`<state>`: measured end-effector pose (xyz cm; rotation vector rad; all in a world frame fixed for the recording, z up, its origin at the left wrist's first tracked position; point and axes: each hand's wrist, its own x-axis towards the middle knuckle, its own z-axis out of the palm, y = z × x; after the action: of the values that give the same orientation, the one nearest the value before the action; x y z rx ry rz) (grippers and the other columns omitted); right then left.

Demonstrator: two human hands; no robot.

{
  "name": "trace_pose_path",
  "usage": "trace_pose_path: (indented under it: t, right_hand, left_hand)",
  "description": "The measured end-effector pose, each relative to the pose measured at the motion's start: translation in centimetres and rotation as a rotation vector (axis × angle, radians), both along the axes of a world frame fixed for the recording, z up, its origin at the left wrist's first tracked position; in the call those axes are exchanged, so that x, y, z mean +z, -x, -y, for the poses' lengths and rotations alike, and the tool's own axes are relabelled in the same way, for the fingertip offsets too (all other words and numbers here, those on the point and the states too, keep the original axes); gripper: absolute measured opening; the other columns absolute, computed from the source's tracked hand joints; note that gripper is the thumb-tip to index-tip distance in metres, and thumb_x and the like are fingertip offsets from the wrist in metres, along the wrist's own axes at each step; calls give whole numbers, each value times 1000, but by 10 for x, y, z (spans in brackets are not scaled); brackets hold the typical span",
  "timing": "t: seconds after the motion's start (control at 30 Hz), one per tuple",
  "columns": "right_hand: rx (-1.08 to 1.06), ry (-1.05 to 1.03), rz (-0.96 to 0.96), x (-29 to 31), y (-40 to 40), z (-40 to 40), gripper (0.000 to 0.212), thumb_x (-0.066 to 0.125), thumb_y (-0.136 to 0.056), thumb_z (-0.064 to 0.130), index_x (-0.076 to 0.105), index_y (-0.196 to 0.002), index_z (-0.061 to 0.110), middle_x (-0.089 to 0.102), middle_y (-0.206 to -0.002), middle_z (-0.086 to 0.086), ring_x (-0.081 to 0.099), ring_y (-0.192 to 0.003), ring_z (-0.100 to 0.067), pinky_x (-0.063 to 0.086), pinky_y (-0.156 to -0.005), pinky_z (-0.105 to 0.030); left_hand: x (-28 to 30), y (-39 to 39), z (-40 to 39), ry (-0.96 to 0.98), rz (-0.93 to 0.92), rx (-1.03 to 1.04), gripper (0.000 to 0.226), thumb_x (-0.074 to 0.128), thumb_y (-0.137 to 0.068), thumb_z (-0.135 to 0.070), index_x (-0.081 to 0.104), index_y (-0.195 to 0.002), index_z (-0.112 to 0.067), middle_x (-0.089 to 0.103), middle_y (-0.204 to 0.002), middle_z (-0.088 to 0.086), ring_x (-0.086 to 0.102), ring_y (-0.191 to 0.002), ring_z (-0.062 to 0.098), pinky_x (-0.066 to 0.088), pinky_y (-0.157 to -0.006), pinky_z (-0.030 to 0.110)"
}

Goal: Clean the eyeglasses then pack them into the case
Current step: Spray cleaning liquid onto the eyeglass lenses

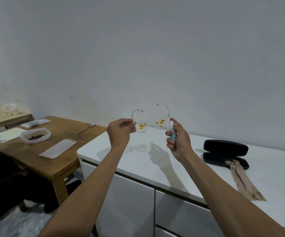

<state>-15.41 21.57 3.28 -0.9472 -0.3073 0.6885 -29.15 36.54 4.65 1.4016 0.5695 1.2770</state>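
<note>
Two hands grip: left (120, 132) clear-framed, yellow-smeared eyeglasses (151, 124), right (177, 142) small spray bottle (173, 135).

Clear-framed eyeglasses (151, 124) are held up above the white counter (198, 171), temples unfolded, both lenses smeared with yellow spots. The black case (225, 153) lies open on the counter, well right of them.
</note>
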Motion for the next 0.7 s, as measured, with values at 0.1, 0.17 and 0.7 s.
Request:
trace_pose_path:
  t: [0.1,0.17,0.7]
  right_hand:
    - [3,-1,-6,2,2,1,29,43,-104,24,68,-118,30,47,-65,-1,21,-41,-10,17,-37,-19]
    - [-7,2,-13,2,3,1,24,46,-102,25,67,-112,29,45,-65,-1,21,-39,-10,17,-36,-18]
    - [112,-11,-8,-4,34,-20,26,41,-105,24,64,-116,27,46,-61,1,23,-38,-8,15,-39,-18]
  left_hand:
    - [0,-1,1,13,8,-10,15,80,-80,6,76,-83,-8,76,-77,12,75,-68,26,64,-67,32]
    - [0,-1,1,18,7,-16,16,80,-79,6,76,-81,-9,77,-76,11,75,-68,27,64,-66,32]
    - [17,-12,16,-49,10,-17,11,80,-80,4,77,-90,0,76,-75,13,75,-64,24,64,-66,29]
